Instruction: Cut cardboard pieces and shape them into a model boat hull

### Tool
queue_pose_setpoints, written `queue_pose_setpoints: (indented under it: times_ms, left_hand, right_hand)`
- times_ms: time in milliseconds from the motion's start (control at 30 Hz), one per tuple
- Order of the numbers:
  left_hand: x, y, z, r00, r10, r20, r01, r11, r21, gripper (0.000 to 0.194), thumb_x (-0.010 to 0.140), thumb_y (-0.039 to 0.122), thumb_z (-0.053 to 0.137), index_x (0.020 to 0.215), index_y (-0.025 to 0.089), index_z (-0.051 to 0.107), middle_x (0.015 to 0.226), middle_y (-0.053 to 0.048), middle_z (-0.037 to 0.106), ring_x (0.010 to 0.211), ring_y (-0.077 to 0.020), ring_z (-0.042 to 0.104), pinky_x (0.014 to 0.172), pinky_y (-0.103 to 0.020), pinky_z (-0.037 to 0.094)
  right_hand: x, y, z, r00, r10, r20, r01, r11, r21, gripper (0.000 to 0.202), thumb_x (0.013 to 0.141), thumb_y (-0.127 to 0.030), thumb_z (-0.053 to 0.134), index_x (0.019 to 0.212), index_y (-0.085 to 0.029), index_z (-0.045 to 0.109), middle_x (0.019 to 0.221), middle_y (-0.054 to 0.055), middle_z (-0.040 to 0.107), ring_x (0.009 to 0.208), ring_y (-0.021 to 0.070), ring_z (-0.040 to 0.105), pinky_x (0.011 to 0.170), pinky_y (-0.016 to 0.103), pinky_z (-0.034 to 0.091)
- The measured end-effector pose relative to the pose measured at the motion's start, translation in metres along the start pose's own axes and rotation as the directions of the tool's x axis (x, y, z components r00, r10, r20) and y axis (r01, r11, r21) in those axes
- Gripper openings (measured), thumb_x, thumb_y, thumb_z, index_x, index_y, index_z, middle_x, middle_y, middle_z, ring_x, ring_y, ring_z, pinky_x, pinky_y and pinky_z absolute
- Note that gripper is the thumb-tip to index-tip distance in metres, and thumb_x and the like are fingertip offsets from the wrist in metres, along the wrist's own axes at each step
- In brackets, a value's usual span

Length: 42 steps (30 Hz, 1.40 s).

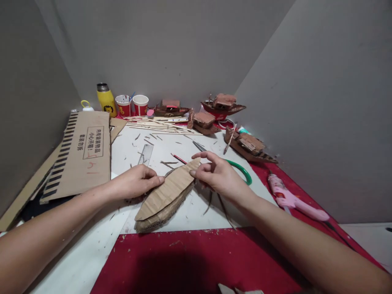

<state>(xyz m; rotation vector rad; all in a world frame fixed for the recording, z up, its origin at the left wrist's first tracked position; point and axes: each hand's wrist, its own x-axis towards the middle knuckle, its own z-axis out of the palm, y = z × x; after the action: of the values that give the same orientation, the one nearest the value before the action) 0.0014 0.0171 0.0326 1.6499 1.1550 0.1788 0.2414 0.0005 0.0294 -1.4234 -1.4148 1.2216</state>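
Observation:
A leaf-shaped cardboard piece (171, 185) lies over a cardboard boat hull (165, 216) of similar outline, tilted with its far tip up to the right. Along the lower edge a narrow gap shows between the two. My left hand (139, 181) grips the left edge, its thumb on top and its fingertips hidden behind. At the far tip, my right hand (216, 173) is closed with thumb and fingers on the piece's edge. Behind my right hand are scissors with a green handle (245, 171). A red pencil (178, 158) and a clear ruler (145, 155) lie just beyond.
Brown model boats (251, 147) stand at the back and right. Thin sticks (162, 124) are spread before two paper cups (140, 105) and a yellow bottle (106, 100). A large cardboard sheet (82, 163) lies left, a pink glue gun (294, 200) right. Scraps litter the white board.

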Motion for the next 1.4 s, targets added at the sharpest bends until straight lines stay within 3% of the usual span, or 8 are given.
queue_pose_setpoints:
  times_ms: [233, 467, 600, 800, 1000, 1133, 1233, 1400]
  left_hand:
    - [0.001, 0.001, 0.005, 0.982, 0.173, -0.082, -0.151, 0.964, 0.221, 0.024, 0.078, 0.040, 0.062, 0.069, 0.018, 0.056, 0.059, 0.004, 0.051, 0.058, -0.0132, 0.047, 0.051, -0.024, 0.031]
    - [0.001, 0.001, 0.008, 0.981, 0.160, -0.107, -0.113, 0.930, 0.349, 0.019, 0.076, 0.037, 0.063, 0.073, 0.020, 0.056, 0.062, 0.003, 0.053, 0.060, -0.0160, 0.049, 0.052, -0.026, 0.030]
    - [0.001, 0.000, 0.010, 0.979, 0.169, -0.116, -0.112, 0.916, 0.385, 0.017, 0.076, 0.035, 0.062, 0.073, 0.020, 0.055, 0.064, 0.002, 0.055, 0.059, -0.0162, 0.050, 0.053, -0.027, 0.029]
    - [-0.001, 0.001, 0.012, 0.983, 0.150, -0.108, -0.095, 0.911, 0.400, 0.014, 0.078, 0.034, 0.060, 0.076, 0.021, 0.055, 0.066, 0.002, 0.057, 0.060, -0.0171, 0.051, 0.053, -0.027, 0.030]
    - [-0.003, 0.003, 0.012, 0.983, 0.145, -0.116, -0.086, 0.908, 0.410, 0.013, 0.081, 0.034, 0.054, 0.083, 0.022, 0.059, 0.073, -0.001, 0.063, 0.067, -0.0205, 0.057, 0.057, -0.028, 0.036]
    - [-0.005, 0.008, 0.018, 0.975, 0.182, -0.130, -0.145, 0.957, 0.249, 0.021, 0.084, 0.037, 0.054, 0.094, 0.021, 0.062, 0.083, -0.003, 0.068, 0.076, -0.0226, 0.062, 0.065, -0.031, 0.044]
    - [-0.005, 0.010, 0.030, 0.973, 0.212, -0.091, -0.220, 0.972, -0.087, 0.037, 0.081, 0.033, 0.061, 0.116, 0.022, 0.056, 0.100, -0.003, 0.070, 0.092, -0.0231, 0.065, 0.077, -0.031, 0.048]
    - [-0.004, 0.007, 0.045, 0.975, 0.203, -0.090, -0.222, 0.891, -0.396, 0.035, 0.081, 0.023, 0.061, 0.116, 0.020, 0.053, 0.105, -0.004, 0.070, 0.099, -0.0211, 0.064, 0.085, -0.030, 0.049]
  right_hand:
    - [-0.003, 0.003, 0.000, 0.987, -0.144, 0.067, 0.155, 0.967, -0.204, 0.026, 0.075, -0.030, 0.068, 0.098, -0.019, 0.062, 0.055, -0.007, 0.050, 0.048, 0.0113, 0.044, 0.048, 0.024, 0.035]
    - [0.005, 0.009, -0.002, 0.917, -0.362, 0.167, 0.395, 0.765, -0.508, 0.022, 0.080, -0.022, 0.066, 0.101, -0.022, 0.070, 0.088, 0.006, 0.069, 0.078, 0.0217, 0.062, 0.072, 0.033, 0.047]
    - [0.011, 0.013, -0.005, 0.883, -0.417, 0.217, 0.463, 0.695, -0.550, 0.035, 0.081, -0.020, 0.066, 0.115, -0.026, 0.067, 0.092, 0.006, 0.065, 0.085, 0.0245, 0.062, 0.078, 0.038, 0.048]
    - [0.017, 0.017, -0.003, 0.948, -0.316, 0.031, 0.275, 0.770, -0.576, 0.070, 0.076, -0.025, 0.070, 0.140, -0.020, 0.044, 0.111, 0.011, 0.062, 0.089, 0.0253, 0.060, 0.081, 0.042, 0.049]
    - [0.012, 0.006, -0.003, 0.989, -0.049, 0.137, 0.097, 0.927, -0.363, 0.043, 0.074, -0.025, 0.070, 0.116, -0.018, 0.064, 0.095, 0.005, 0.069, 0.081, 0.0208, 0.062, 0.072, 0.033, 0.049]
    - [0.004, 0.003, 0.000, 0.992, -0.124, 0.039, 0.129, 0.963, -0.235, 0.043, 0.072, -0.025, 0.072, 0.114, -0.019, 0.063, 0.089, 0.002, 0.068, 0.076, 0.0189, 0.060, 0.066, 0.030, 0.047]
    - [-0.002, 0.003, 0.004, 0.972, -0.235, -0.022, 0.227, 0.954, -0.196, 0.034, 0.073, -0.025, 0.071, 0.106, -0.021, 0.064, 0.090, 0.002, 0.067, 0.079, 0.0194, 0.060, 0.068, 0.030, 0.047]
    - [-0.009, -0.006, 0.007, 0.975, -0.221, 0.037, 0.224, 0.950, -0.217, 0.029, 0.075, -0.026, 0.070, 0.102, -0.021, 0.064, 0.089, 0.002, 0.067, 0.079, 0.0199, 0.060, 0.069, 0.030, 0.049]
